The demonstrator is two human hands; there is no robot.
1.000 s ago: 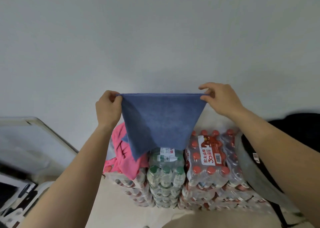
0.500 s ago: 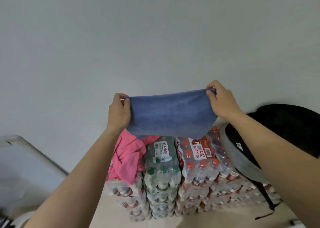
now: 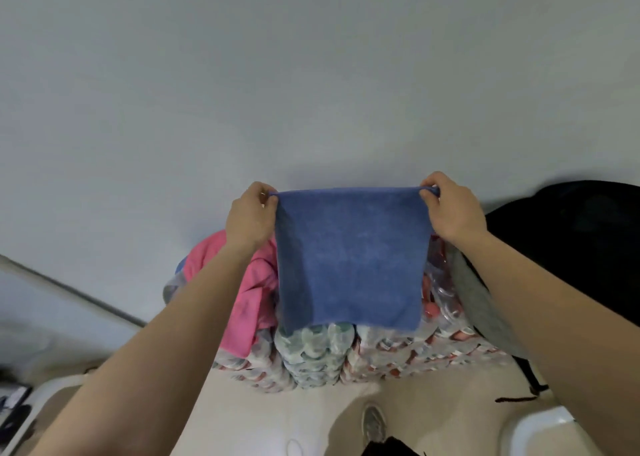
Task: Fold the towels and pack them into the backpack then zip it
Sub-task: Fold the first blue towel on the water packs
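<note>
The blue towel [image 3: 349, 258] is up in the air, just above the bottle packs [image 3: 311, 358], and it hangs down flat in front of them. The left grip [image 3: 251, 218] pinches one top corner and the right grip [image 3: 450, 209] pinches the other. Both are closed tight on the cloth, so the top edge is pulled straight. That top edge looks thick and round, so I think the towel is already folded once, but I cannot be sure. It looks too big to pack like this, so I think it needs at least one more fold. The pink towel [image 3: 249, 303] lies in a messy heap on top of the bottle packs, on their left side, and it is not folded at all. A tiny bit of blue peeks out under the pink at the left end of the packs, but it is too small to tell what it is. The backpack [image 3: 571, 241] is black and rests on the right side of the bottle packs. I cannot tell if it is open, and its inside is hidden. So the job looks near its start: finish the blue towel, fold the pink one, put both in the backpack, then zip it.
</note>
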